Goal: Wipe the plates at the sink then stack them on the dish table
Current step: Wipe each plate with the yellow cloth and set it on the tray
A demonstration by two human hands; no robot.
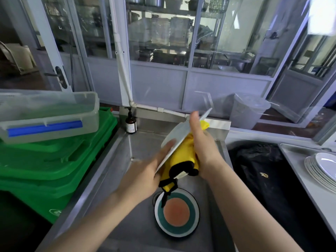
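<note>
The white plate [179, 131] is held tilted on edge above the sink [116, 160], so only its thin rim and part of one face show; the face turned to the right is covered by a yellow cloth [183, 153] and cannot be made out. The left hand [145, 177] grasps the plate's lower edge, fingers flat along the near face and the thumb hidden behind it. The right hand [201, 142] presses the cloth against the far face, fingers mostly hidden behind cloth and plate, thumb lying up along the rim. The cloth's black-trimmed end with a tag hangs down, partly masking a plate with green rings and an orange centre [177, 213] lying flat on the sink floor. At the right frame edge a stack of white plates [321, 170] sits on the steel tabletop [298, 171], cut off by the border. A black bin bag [258, 170] lies between sink and tabletop. Left of the sink, green crates [54, 160] carry a clear lidded box [49, 113], and a brown pump bottle [130, 122] stands at the back corner.
</note>
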